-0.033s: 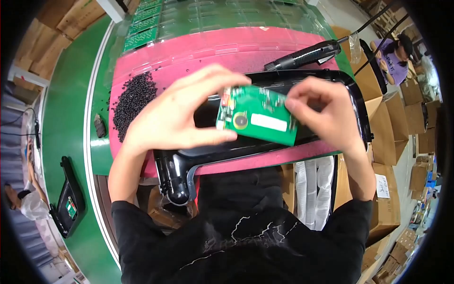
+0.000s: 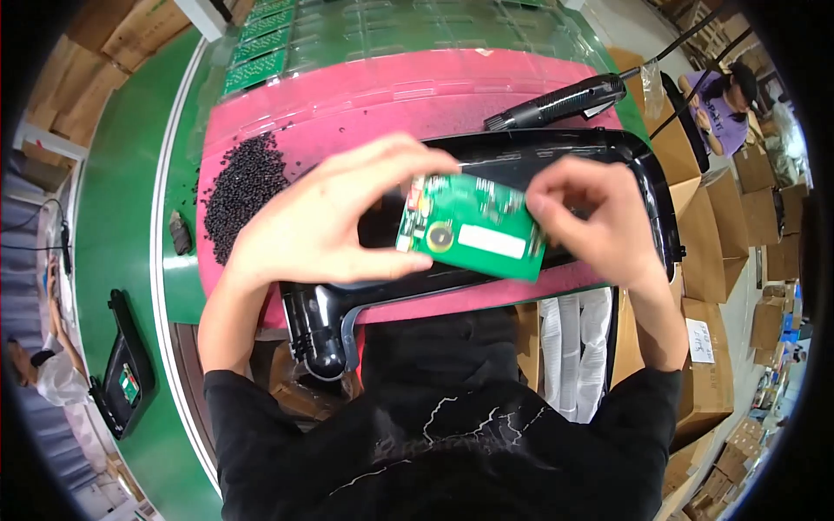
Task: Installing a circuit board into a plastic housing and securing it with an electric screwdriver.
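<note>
Between both hands is a green circuit board [image 2: 469, 253], tilted, with a white label strip, a round dark part and small components near its left edge. My left hand [image 2: 321, 213] grips the left side, its thumb at the lower edge and fingers at the upper edge. At the right end, my right hand [image 2: 599, 208] pinches the board between thumb and curled fingers. Below the board lies a long, glossy black plastic housing [image 2: 417, 280], with a rounded end piece [image 2: 321, 330] at lower left. The hands and board hide much of its inside.
A pile of small black screws [image 2: 243, 187] lies on the pink mat [image 2: 365, 94]. Behind are a black electric screwdriver [image 2: 556, 102] and a clear plastic tray [image 2: 408, 52] beside green boards [image 2: 258, 56]. Another black housing [image 2: 122, 365] is at left. Cardboard boxes [image 2: 708, 321] stand right; other people are nearby.
The circuit board has shifted slightly down in the picture, its right end lower. Both hands keep their hold, and my right hand has moved down a little.
</note>
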Demonstrator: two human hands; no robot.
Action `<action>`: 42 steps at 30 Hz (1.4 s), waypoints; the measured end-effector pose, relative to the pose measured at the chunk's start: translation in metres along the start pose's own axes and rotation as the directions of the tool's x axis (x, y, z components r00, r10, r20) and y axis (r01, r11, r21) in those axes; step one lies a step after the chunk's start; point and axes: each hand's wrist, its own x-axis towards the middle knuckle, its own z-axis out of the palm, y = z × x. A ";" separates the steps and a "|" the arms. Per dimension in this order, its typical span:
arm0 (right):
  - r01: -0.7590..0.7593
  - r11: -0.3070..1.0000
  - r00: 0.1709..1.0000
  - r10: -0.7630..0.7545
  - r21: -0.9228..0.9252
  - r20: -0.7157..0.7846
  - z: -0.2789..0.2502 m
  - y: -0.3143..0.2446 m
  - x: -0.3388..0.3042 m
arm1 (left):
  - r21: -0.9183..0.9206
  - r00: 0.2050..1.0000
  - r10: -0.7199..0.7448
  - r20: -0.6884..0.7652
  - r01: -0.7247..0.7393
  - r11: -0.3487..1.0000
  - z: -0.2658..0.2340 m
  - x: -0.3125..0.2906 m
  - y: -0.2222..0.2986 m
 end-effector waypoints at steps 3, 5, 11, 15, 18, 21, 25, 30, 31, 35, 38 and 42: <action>-0.202 0.948 0.971 0.161 0.245 0.179 0.002 0.004 -0.010 | -0.030 0.980 -0.103 0.167 0.110 0.994 0.005 -0.007 -0.006; -0.172 0.948 0.972 0.118 0.270 0.204 0.002 0.011 -0.013 | -0.018 0.985 -0.085 0.152 0.089 0.996 0.006 -0.011 -0.013; 0.041 0.998 0.984 -0.049 0.049 0.170 0.011 0.019 0.007 | -0.022 0.989 -0.127 0.081 0.129 0.991 0.005 -0.009 -0.037; 0.201 0.971 0.971 -0.180 -0.132 0.155 0.010 0.029 0.020 | 0.009 0.978 -0.201 0.059 0.201 0.980 0.005 -0.007 -0.038; 0.190 0.973 0.980 -0.179 -0.128 0.090 0.010 0.047 0.029 | 0.116 0.961 -0.277 0.022 0.273 0.955 0.006 -0.006 -0.036; 0.189 0.959 0.982 -0.184 -0.213 0.041 0.013 0.050 0.033 | 0.202 0.947 -0.320 0.014 0.310 0.929 0.010 -0.005 -0.035; 0.211 0.937 0.977 -0.197 -0.279 0.079 0.015 0.052 0.032 | 0.243 0.934 -0.356 0.040 0.337 0.910 0.013 -0.003 -0.032; 0.205 0.922 0.979 -0.190 -0.329 0.077 0.019 0.054 0.030 | 0.317 0.922 -0.385 0.046 0.352 0.881 0.015 -0.001 -0.031; 0.211 0.917 0.978 -0.195 -0.338 0.079 0.019 0.054 0.030 | 0.316 0.922 -0.383 0.048 0.350 0.882 0.016 -0.001 -0.031; 0.208 0.912 0.978 -0.189 -0.354 0.088 0.019 0.054 0.030 | 0.344 0.932 -0.362 0.030 0.330 0.879 0.018 0.000 -0.029; 0.201 0.912 0.980 -0.182 -0.359 0.085 0.019 0.054 0.029 | 0.356 0.934 -0.356 0.030 0.323 0.877 0.018 0.001 -0.029; 0.188 0.916 0.982 -0.168 -0.353 0.089 0.020 0.052 0.031 | 0.363 0.941 -0.337 0.032 0.303 0.881 0.017 0.000 -0.031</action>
